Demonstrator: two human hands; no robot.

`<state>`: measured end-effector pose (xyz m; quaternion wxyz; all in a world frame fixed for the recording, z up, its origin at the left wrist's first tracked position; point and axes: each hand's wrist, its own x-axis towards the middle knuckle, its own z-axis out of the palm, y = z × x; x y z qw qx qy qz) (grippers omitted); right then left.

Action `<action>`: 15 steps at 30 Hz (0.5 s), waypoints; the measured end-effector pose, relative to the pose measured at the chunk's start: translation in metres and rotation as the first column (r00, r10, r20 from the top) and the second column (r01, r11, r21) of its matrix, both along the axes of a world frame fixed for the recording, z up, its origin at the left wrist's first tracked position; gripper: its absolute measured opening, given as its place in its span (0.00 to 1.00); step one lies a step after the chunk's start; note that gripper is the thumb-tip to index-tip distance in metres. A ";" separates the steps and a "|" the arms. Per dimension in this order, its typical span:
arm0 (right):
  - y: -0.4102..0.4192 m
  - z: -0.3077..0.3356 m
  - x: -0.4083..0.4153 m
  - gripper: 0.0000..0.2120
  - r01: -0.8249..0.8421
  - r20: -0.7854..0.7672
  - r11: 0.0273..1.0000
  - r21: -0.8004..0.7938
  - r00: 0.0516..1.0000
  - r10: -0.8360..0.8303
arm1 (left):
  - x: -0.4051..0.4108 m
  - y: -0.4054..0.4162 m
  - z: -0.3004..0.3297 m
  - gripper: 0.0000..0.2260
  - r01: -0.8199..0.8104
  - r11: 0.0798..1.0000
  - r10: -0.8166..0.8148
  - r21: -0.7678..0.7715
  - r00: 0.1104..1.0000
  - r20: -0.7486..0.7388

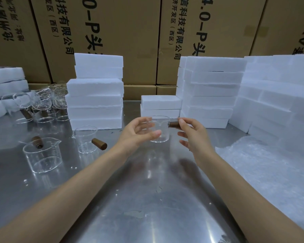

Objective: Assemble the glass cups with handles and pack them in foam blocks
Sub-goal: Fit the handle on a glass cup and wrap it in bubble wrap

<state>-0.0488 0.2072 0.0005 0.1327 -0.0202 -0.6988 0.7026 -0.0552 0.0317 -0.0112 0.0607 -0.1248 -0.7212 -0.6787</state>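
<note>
Hands (165,132) hold glass cup (159,130) between them.

Both bare forearms reach forward from lower corners, converging toward centre. Left hand (139,132): palm turned inward toward right, fingers curved, thumb up top, cupped round side of glass cup (159,129) held above desk. Right hand (191,133): back toward camera, wrist slightly bent, thumb and forefinger pinching brown handle (173,124) at cup's side; remaining fingers loosely spread below. Hands level, near each other, not touching.
</note>
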 end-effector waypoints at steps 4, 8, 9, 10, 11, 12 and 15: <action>0.000 -0.006 -0.004 0.07 0.046 0.037 0.997 0.057 0.998 -0.049 | 0.000 0.003 -0.005 0.26 0.000 0.997 -0.003 -0.076 0.999 -0.038; 0.001 -0.011 -0.008 0.08 0.053 0.096 0.993 0.101 0.993 -0.063 | -0.004 0.007 -0.013 0.26 0.010 0.993 -0.015 -0.120 0.999 -0.044; 0.001 -0.012 -0.008 0.08 0.051 0.110 0.993 0.104 0.992 -0.062 | -0.005 0.008 -0.016 0.26 0.012 0.992 -0.017 -0.122 0.999 -0.040; 0.001 -0.013 -0.009 0.08 0.048 0.126 0.993 0.106 0.990 -0.061 | -0.007 0.007 -0.018 0.26 0.014 0.992 -0.020 -0.127 0.999 -0.039; 0.001 -0.013 -0.011 0.09 0.043 0.142 0.993 0.110 0.988 -0.058 | -0.008 0.007 -0.019 0.26 0.017 0.990 -0.023 -0.140 0.999 -0.041; 0.000 -0.014 -0.012 0.09 0.037 0.156 0.992 0.118 0.986 -0.056 | -0.009 0.007 -0.021 0.26 0.020 0.987 -0.027 -0.159 0.999 -0.042; 0.000 -0.017 -0.015 0.10 0.037 0.180 0.986 0.161 0.981 -0.066 | -0.010 0.007 -0.023 0.24 0.024 0.979 -0.034 -0.202 0.998 -0.046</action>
